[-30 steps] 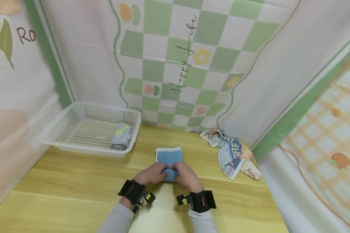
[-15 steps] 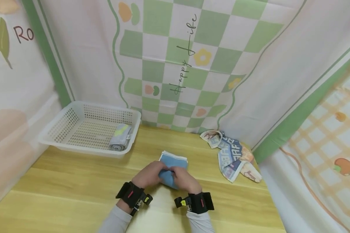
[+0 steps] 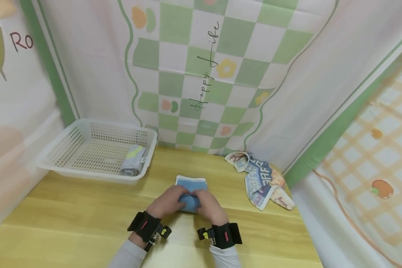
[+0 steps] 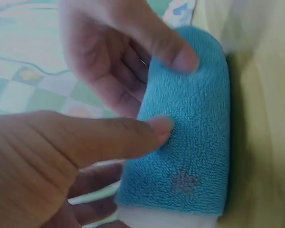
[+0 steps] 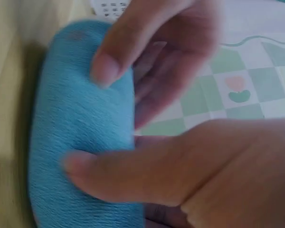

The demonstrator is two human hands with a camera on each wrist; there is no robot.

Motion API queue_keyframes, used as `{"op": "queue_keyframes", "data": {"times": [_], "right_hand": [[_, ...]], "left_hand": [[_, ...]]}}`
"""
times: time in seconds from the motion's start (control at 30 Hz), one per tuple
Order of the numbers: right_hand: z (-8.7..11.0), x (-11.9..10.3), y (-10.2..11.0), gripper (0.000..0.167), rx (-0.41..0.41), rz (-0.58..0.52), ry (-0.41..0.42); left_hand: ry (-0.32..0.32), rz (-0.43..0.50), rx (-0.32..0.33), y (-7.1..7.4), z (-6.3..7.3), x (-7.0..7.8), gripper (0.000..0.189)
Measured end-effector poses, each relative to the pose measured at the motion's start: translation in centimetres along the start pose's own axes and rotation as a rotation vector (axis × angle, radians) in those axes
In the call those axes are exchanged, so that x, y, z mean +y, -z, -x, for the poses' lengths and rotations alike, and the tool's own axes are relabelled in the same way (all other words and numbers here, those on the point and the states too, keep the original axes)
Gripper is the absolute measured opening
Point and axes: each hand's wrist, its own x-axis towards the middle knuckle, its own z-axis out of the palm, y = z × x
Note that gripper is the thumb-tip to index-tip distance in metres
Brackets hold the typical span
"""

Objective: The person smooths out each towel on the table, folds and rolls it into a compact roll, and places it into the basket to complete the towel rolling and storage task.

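A small blue terry towel [image 3: 191,182] with a white edge lies at the middle of the table, its near part folded into a thick roll. My left hand [image 3: 169,201] grips the roll's left side, and my right hand [image 3: 209,207] grips its right side. From the left wrist view, both thumbs press into the plush blue face [image 4: 194,104], where a small greyish star-like mark shows near one end. The other fingers wrap behind the roll and are partly hidden. In the right wrist view the rounded roll [image 5: 80,128] stands close over the wood.
A white perforated basket [image 3: 87,175] at the back left holds a rolled grey towel [image 3: 133,162] with a yellow patch. At the back right lies a crumpled printed towel [image 3: 259,178]. Patterned curtains [image 3: 201,74] border the wooden table [image 3: 87,216].
The towel was turned askew half a second ago and now lies straighter again. Both hands have kept their grip on the roll. The head view has shifted slightly.
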Motion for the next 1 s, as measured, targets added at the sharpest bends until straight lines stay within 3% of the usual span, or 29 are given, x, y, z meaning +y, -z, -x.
{"op": "queue_keyframes", "data": {"times": [0.13,0.33,0.5,0.6,0.77,0.9,1.0], "right_hand": [[-0.1,0.2,-0.4,0.038,-0.05,-0.029,-0.018],[0.2,0.2,0.0,0.031,-0.117,-0.164,-0.026],[0.3,-0.2,0.3,0.028,-0.014,-0.16,-0.068],[0.4,-0.3,0.7,0.032,0.027,-0.162,-0.084],[0.4,-0.3,0.8,0.046,0.0,-0.19,-0.065],[0.3,0.2,0.4,0.039,-0.017,-0.209,-0.056],[0.0,0.5,0.1,0.033,-0.033,-0.191,-0.037]], "left_hand": [[-0.035,-0.023,0.021,0.2,0.2,0.5,0.035],[-0.058,0.003,-0.04,-0.1,0.1,0.3,0.036],[-0.06,0.004,-0.074,-0.2,-0.2,-0.6,0.009],[-0.024,0.022,-0.059,-0.5,-0.4,-1.0,0.016],[0.035,0.041,0.008,-0.7,-0.1,-0.8,0.029],[0.017,0.018,0.035,-0.5,0.1,-0.4,0.03],[-0.012,-0.005,0.011,-0.3,0.3,-0.2,0.04]]}}
